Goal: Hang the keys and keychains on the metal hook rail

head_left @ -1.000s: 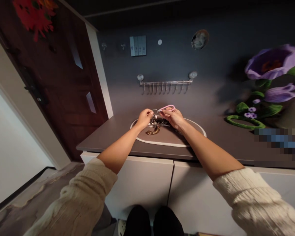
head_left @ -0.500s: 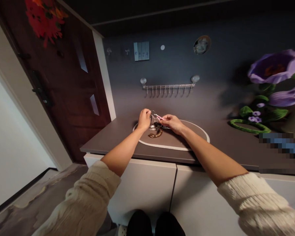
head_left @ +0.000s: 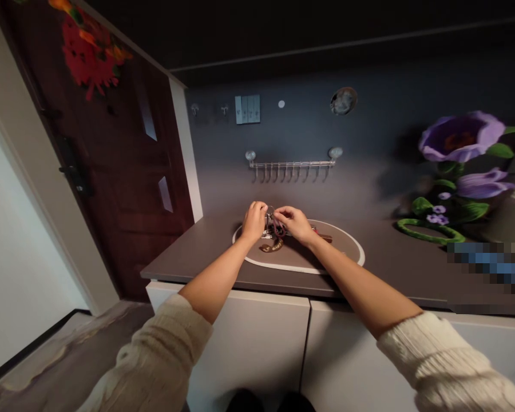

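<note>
Above an oval brown mat (head_left: 300,270) with a white rim, my left hand (head_left: 254,220) pinches a metal key ring (head_left: 270,210). Small metal pieces and a brown, curved tag (head_left: 275,246) reading "Love" hang beneath it or lie on the mat. My right hand (head_left: 295,222) is closed at the other side of the ring, its thumb and finger pinching what looks like a pinkish strap loop (head_left: 280,230). The fingers partly hide where strap and ring meet. A red and brown item (head_left: 324,237) lies on the mat behind my right wrist.
A clear rail with hooks (head_left: 292,165) is fixed to the wall above the mat. Purple artificial flowers (head_left: 461,137) and a green ring-shaped base (head_left: 431,232) stand at the right. A dark red door (head_left: 124,183) is on the left; white cabinet doors (head_left: 257,332) sit below the counter.
The view has tilted upward. My right hand no longer shows the straight pink piece pointing at the ring; a pinkish loop now hangs at its fingertips, close to my left hand.
</note>
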Action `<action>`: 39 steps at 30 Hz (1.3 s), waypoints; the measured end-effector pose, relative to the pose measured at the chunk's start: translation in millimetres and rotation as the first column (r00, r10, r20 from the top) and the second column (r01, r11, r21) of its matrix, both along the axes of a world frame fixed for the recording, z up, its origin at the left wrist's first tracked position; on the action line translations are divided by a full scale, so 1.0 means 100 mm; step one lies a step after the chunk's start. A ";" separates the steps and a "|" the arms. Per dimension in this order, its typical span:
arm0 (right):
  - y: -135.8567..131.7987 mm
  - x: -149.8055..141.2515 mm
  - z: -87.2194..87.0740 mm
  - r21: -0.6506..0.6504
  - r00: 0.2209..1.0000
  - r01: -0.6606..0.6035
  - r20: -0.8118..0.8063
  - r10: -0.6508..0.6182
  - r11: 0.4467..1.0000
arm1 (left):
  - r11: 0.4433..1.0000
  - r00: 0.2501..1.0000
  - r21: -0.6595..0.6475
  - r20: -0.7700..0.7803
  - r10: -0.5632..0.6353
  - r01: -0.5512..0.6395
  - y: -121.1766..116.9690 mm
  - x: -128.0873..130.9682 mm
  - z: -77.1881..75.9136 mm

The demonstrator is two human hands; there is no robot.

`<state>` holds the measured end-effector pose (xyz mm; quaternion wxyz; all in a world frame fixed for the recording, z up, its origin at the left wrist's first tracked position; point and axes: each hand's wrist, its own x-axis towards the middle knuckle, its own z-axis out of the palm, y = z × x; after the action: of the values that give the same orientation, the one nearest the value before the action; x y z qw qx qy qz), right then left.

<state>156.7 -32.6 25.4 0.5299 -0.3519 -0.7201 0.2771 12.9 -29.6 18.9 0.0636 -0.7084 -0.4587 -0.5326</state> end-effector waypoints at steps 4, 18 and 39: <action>0.00 -0.02 0.00 0.007 1.000 0.017 0.009 -0.017 1.000 | 1.000 0.999 0.009 -0.033 0.022 -0.022 0.00 0.01 0.00; 0.10 -0.09 0.13 -0.020 0.998 -0.030 -0.052 0.029 0.999 | 0.994 0.995 0.033 -0.004 0.105 -0.104 0.02 -0.06 0.01; 0.76 -0.58 0.67 -0.137 0.916 0.202 -0.325 -0.237 0.970 | 0.893 0.925 -0.287 0.054 0.375 -0.346 0.23 -0.26 -0.13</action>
<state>98.4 43.0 92.6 0.6553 -0.4038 -0.5592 0.3080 -13.1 -6.5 5.9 0.0383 -0.5829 -0.6537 -0.4811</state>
